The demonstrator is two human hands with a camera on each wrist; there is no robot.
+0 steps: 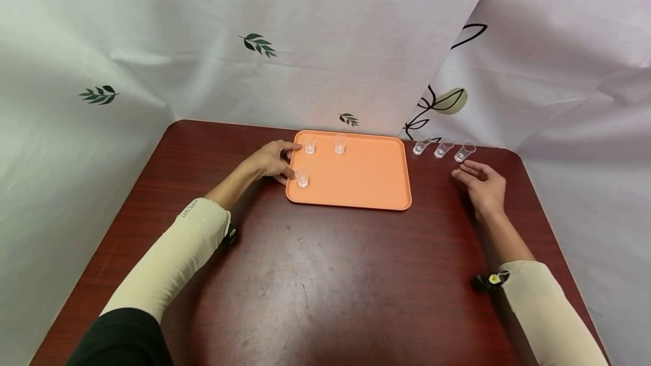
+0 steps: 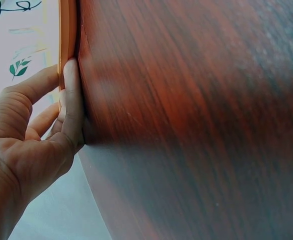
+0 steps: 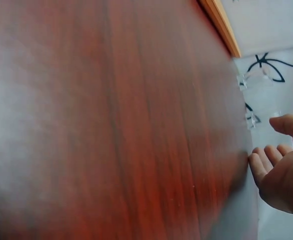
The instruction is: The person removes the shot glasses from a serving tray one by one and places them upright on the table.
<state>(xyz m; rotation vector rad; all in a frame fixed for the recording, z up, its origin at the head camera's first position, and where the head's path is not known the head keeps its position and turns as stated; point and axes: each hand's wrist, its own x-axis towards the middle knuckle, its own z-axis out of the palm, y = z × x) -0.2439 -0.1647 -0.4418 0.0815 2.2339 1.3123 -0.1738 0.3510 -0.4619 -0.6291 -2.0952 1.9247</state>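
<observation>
An orange tray (image 1: pixel 356 177) lies on the dark red-brown table, with three small clear plastic cups standing at its left part: a back-left cup (image 1: pixel 309 146), another back cup (image 1: pixel 340 144) and a front-left cup (image 1: pixel 302 177). My left hand (image 1: pixel 268 160) grips the tray's left rim, fingers and thumb spread along it; the left wrist view shows them against the tray edge (image 2: pixel 68 30). Three more clear cups stand right of the tray. Just in front of the rightmost cup (image 1: pixel 465 152) is my right hand (image 1: pixel 483 188), fingers loosely bent, holding nothing.
The left cup (image 1: pixel 421 146) and middle cup (image 1: pixel 444 148) of the right-hand row stand near the table's back edge. White cloth (image 1: pixel 305 83) with leaf prints hangs behind the table (image 1: pixel 325 275) and along its sides.
</observation>
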